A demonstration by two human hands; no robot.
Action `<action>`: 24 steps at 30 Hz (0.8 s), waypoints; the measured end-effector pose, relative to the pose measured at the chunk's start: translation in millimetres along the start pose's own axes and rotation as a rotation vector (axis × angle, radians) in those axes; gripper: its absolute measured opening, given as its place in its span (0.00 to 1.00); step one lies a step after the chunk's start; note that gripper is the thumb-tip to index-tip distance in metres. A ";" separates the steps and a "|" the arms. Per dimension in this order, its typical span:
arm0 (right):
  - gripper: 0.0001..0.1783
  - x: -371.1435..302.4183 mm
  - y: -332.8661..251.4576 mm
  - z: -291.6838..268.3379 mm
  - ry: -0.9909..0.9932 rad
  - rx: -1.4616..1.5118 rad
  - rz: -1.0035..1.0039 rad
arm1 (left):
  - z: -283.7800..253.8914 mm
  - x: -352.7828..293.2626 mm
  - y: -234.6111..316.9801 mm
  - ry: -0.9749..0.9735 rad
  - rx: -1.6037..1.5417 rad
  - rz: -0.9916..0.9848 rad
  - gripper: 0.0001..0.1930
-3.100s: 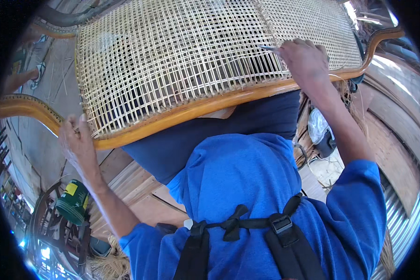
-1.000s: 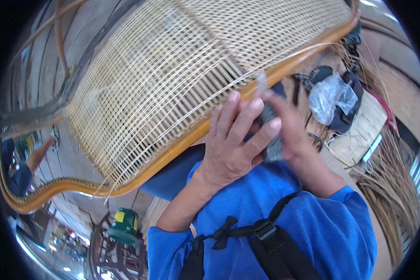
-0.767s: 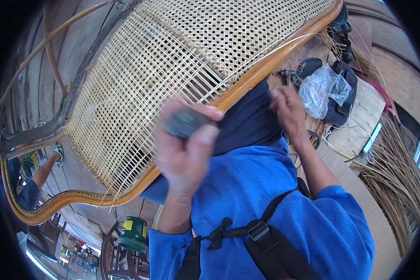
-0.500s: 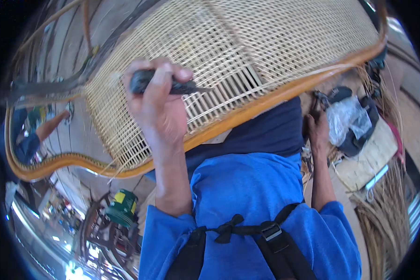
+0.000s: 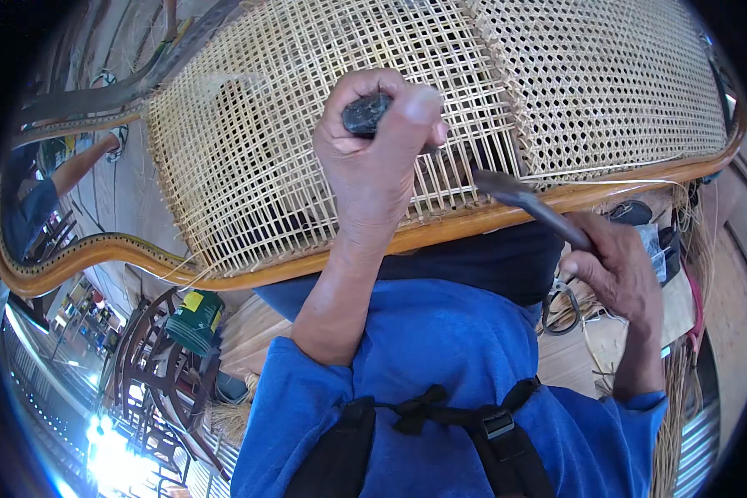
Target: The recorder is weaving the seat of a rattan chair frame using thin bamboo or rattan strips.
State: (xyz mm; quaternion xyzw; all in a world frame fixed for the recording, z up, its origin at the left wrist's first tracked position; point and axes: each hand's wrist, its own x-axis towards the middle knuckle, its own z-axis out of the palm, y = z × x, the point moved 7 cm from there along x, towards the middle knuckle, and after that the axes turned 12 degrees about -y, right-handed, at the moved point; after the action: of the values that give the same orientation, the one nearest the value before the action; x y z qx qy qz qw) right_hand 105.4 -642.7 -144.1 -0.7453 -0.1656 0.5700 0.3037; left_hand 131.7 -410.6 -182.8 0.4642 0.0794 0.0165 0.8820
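A curved wooden frame (image 5: 473, 231) with woven cane (image 5: 257, 158) lies across my lap. The weave is dense at the right; open strands show near the middle front edge. Above these strands, my left hand (image 5: 369, 153) is closed around an awl (image 5: 365, 114) with a dark handle; its point is hidden below the fist. My right hand (image 5: 614, 261) grips the slim handle of a dark tool (image 5: 519, 197). The tool's broader, flat end reaches over the frame's rim, close to the open strands. Whether it touches them I cannot tell.
At the right lie a clear plastic bag (image 5: 651, 249), dark-handled scissors (image 5: 561, 309) and bundles of cane strips (image 5: 681, 398). A green bucket (image 5: 195, 324) and dark wooden chair frames (image 5: 153, 357) stand at the lower left. Another person's leg (image 5: 83, 168) shows at the far left.
My right hand has come up from the things at the right, now holding the dark tool over the rim. My left hand has moved right with the awl and turned it downward.
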 end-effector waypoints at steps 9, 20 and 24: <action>0.11 40.1 -29.9 -22.9 -0.167 -0.487 -0.061 | 11.6 -4.1 4.4 -0.106 0.107 0.249 0.09; 0.13 41.7 -13.4 -30.9 0.038 -0.525 -0.008 | 11.4 -9.3 15.0 -0.178 0.185 0.224 0.16; 0.13 32.5 -9.9 -28.6 -0.046 -0.403 0.014 | 22.6 -0.7 13.2 -0.251 0.212 0.126 0.21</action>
State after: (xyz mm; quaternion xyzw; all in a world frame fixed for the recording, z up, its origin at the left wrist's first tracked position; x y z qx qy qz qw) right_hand 143.1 -623.5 -157.3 -0.7788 -0.2780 0.5444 0.1406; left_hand 135.2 -421.6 -159.3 0.5573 -0.0591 0.0053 0.8282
